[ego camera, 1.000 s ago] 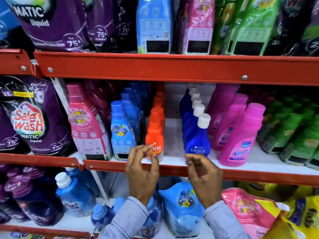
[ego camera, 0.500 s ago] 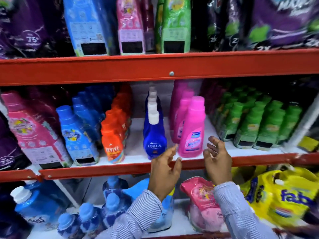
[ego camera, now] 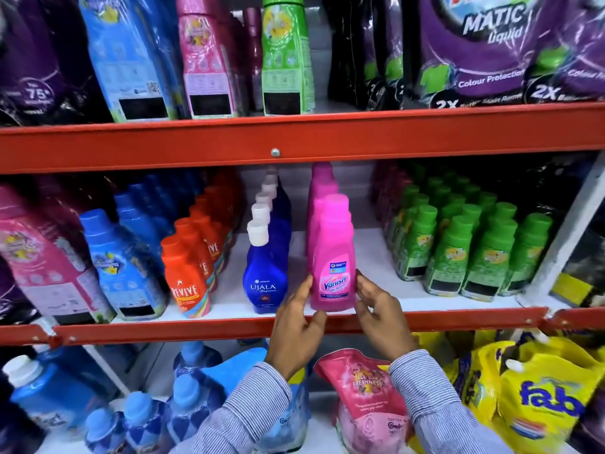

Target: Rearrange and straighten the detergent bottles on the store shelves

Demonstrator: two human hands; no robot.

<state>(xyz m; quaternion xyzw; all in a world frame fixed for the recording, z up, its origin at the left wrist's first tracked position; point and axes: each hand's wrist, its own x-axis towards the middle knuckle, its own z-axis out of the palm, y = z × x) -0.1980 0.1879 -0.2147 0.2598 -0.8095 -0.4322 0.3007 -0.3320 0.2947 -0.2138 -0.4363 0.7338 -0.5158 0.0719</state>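
Note:
A pink Vanish bottle stands upright at the front of its row on the middle shelf. My left hand touches its lower left side and my right hand its lower right side, fingers cupped around the base. To the left stands a row of dark blue Ujala bottles with white caps, then orange Revive bottles. Rows of green bottles fill the right of the same shelf.
The red shelf lip runs just below my hands, and another red beam is above. Light blue bottles and pink bottles stand at left. Pouches, a pink refill pack and yellow Fab bags lie on the lower shelf.
My view and both hands moved right, from the Revive and Ujala bottles to the pink Vanish bottle. Both hands now close around its base.

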